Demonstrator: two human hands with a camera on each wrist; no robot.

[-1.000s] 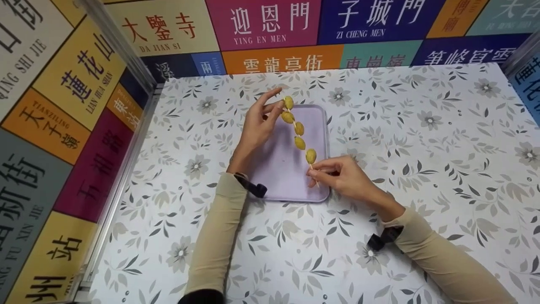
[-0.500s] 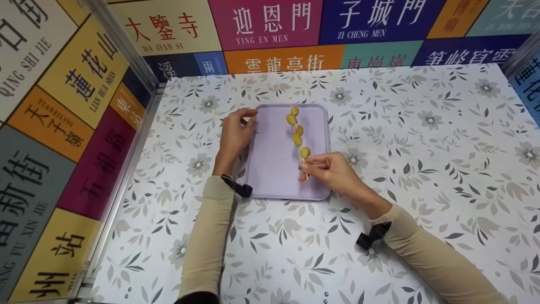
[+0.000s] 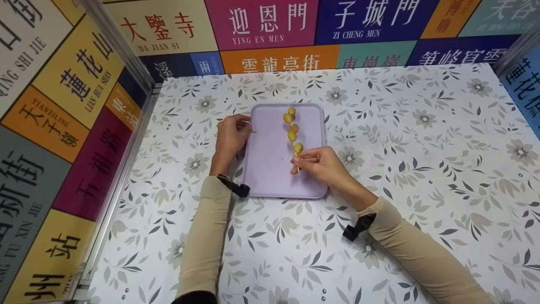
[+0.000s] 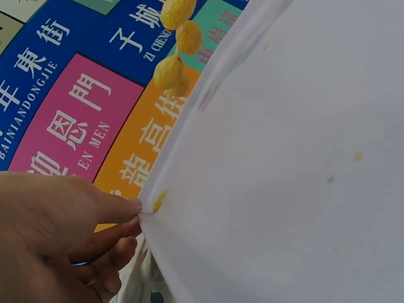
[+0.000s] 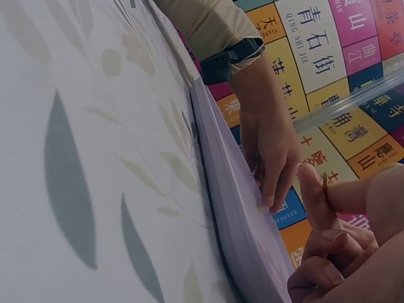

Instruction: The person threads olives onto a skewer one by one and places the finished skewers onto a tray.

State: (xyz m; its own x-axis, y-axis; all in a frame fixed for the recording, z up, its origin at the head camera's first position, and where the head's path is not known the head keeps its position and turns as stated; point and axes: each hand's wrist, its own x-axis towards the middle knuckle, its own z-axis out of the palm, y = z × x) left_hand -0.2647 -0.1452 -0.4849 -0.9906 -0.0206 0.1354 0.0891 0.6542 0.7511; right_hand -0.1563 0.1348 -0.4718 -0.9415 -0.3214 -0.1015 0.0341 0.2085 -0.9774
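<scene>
My right hand (image 3: 316,165) pinches the lower end of a thin wooden skewer (image 3: 295,157) over the tray's right half. Several small yellow oval fruits (image 3: 292,135) are threaded along it, pointing away from me. In the right wrist view the stick's end shows between thumb and finger. My left hand (image 3: 230,137) is at the left rim of a lilac tray (image 3: 270,185). Seen from the left wrist, thumb and forefinger grip that rim (image 4: 144,205), beside a small yellow scrap (image 4: 160,201) on the tray's inner side. Small specks (image 4: 358,156) dot the tray floor.
A white tablecloth with grey flowers and leaves (image 3: 413,169) spreads around the tray. Panels with coloured signs (image 3: 265,25) stand along the back and left edges. Each wrist wears a black strap with a camera (image 3: 358,228).
My left hand has left the skewer's far end and moved down and left to the tray's rim. The right hand, still holding the skewer, has shifted slightly left and away from me.
</scene>
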